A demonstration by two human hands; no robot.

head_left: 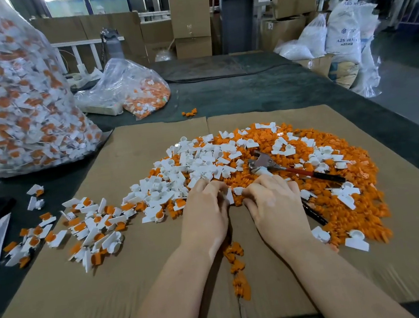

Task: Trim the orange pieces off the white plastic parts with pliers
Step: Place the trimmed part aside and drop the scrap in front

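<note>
Trimming is well under way, with much stock left.

A white part [230,196] is pinched between both hands [204,212] [274,203]; pliers [283,168] lie unheld on the trimmed heap [336,169]; untrimmed parts [80,233] and a full bag [10,91] remain.

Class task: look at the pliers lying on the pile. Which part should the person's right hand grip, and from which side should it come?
Grip the pliers by the red and black handles, which trail toward the right near edge of the pile, and come from above on the right. The metal head points up-left into the white parts, and the handles lie clear on top beside the right hand.
</note>
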